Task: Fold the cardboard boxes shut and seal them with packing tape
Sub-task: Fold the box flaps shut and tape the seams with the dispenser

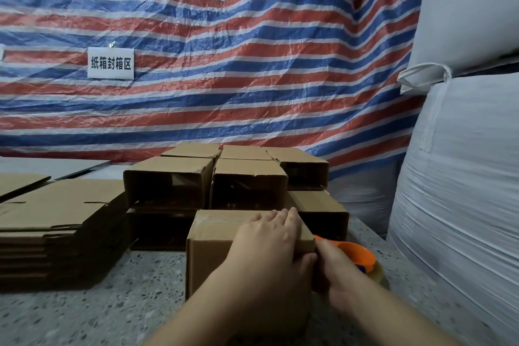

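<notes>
On the speckled counter (112,314), a left hand (269,239) is pressing flat on the cardboard box (213,250) while the right hand (334,270) is gripping an orange tape dispenser (358,257) beside it; an off-line pull is risking crooked, wrinkled tape.

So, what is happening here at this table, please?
A person is sealing a small cardboard box on a speckled table. The left hand lies flat on the box's top, where clear tape already runs. The right hand is at the box's right side, beside an orange tape dispenser; whether it grips it is unclear. Behind stand assembled boxes lying open towards the camera, and flattened boxes are stacked at the left.
</notes>
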